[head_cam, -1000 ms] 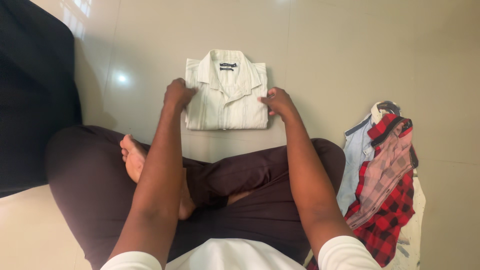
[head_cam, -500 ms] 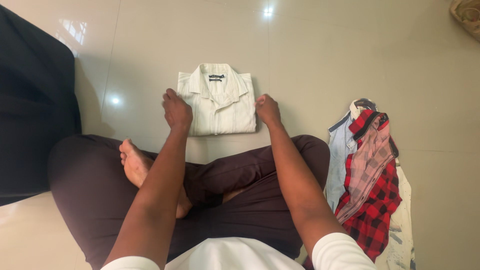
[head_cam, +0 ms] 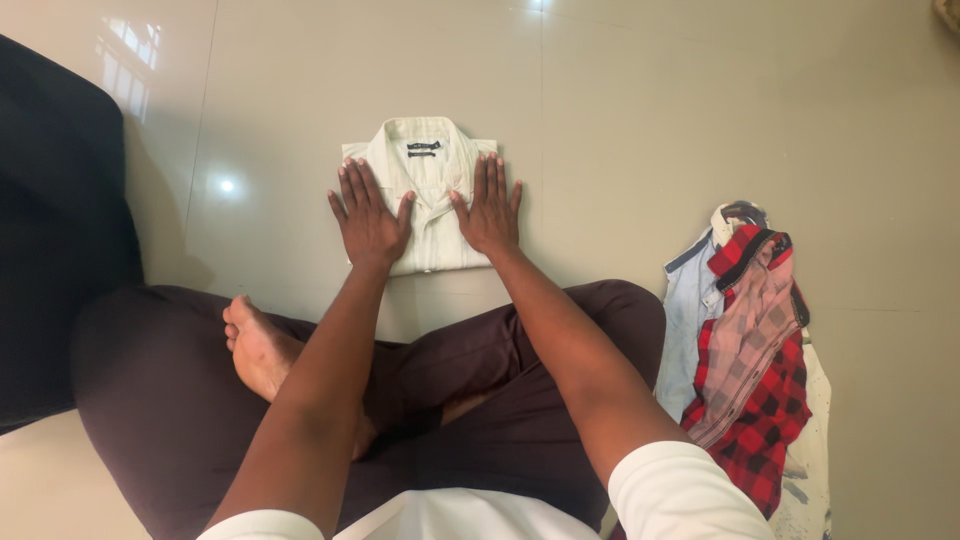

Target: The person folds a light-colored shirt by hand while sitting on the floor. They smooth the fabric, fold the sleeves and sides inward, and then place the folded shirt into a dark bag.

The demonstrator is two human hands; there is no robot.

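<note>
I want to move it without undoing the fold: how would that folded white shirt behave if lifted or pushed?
The folded white shirt is thin cloth, so it would probably sag and unfold if lifted by one edge. It looks light. On the glossy tiled floor it would likely slide easily when pushed. Left hand and right hand lie flat on it.

The person wears a white T-shirt (head_cam: 450, 515) with short sleeves (head_cam: 680, 495) and dark maroon trousers (head_cam: 500, 400). The forearms and one foot (head_cam: 255, 345) are bare; no watch or rings show.
</note>
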